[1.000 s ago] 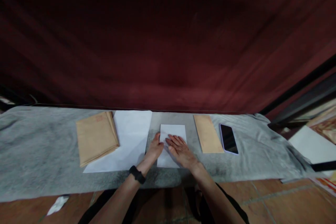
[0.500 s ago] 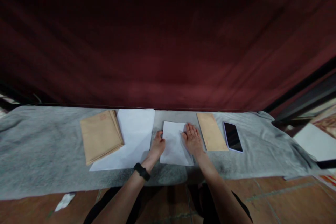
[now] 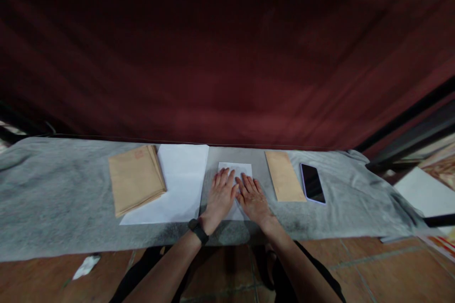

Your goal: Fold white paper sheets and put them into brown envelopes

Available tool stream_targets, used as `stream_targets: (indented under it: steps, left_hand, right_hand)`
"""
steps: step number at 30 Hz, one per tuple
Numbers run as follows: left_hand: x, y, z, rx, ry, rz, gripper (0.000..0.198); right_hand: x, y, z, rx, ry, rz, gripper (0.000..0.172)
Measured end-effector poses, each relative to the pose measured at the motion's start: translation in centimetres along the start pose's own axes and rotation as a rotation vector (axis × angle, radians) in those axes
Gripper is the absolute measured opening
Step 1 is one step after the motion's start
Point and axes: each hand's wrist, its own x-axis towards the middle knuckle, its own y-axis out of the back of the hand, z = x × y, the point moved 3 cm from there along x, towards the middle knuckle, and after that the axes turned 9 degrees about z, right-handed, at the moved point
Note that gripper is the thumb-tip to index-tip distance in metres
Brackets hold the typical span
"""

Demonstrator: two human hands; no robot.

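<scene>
A folded white sheet [image 3: 236, 168] lies on the grey cloth [image 3: 53, 189] in front of me. My left hand [image 3: 219, 195], with a black band at the wrist, lies flat on its left half, fingers stretched out. My right hand [image 3: 253, 197] lies flat beside it on the right half, fingers spread. Both palms press the paper down and hold nothing. Most of the sheet is hidden under my hands.
A stack of brown envelopes [image 3: 135, 178] rests on a pile of white paper [image 3: 177, 180] to the left. A single brown envelope [image 3: 283, 175] and a dark phone [image 3: 312, 183] lie to the right. A dark red curtain [image 3: 227, 57] hangs behind.
My left hand moved from the sheet's left edge onto its top. My right hand slid from the right edge back toward the middle. The two hands now lie side by side.
</scene>
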Motion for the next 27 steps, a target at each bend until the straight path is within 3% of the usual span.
stream_targets:
  steps: [3,7,19,27]
  left_hand:
    - [-0.2,-2.3,0.9,-0.034,-0.099,-0.064,0.055]
    - [-0.4,-3.9,0.5,0.007,-0.027,-0.072,0.065]
    - [-1.8,-3.4,-2.8,0.056,0.045,-0.020,0.061]
    - [-2.9,-2.2,-3.1,0.027,0.079,-0.039,0.060]
  right_hand:
    - [0.0,-0.2,0.0,-0.024,0.013,-0.006,0.055]
    - [-0.2,-0.3,0.0,-0.032,0.019,0.007,0.054]
    - [-1.5,0.7,2.3,-0.004,-0.031,0.063,0.057]
    - [-2.3,0.9,3.7,0.044,-0.074,-0.020,0.058]
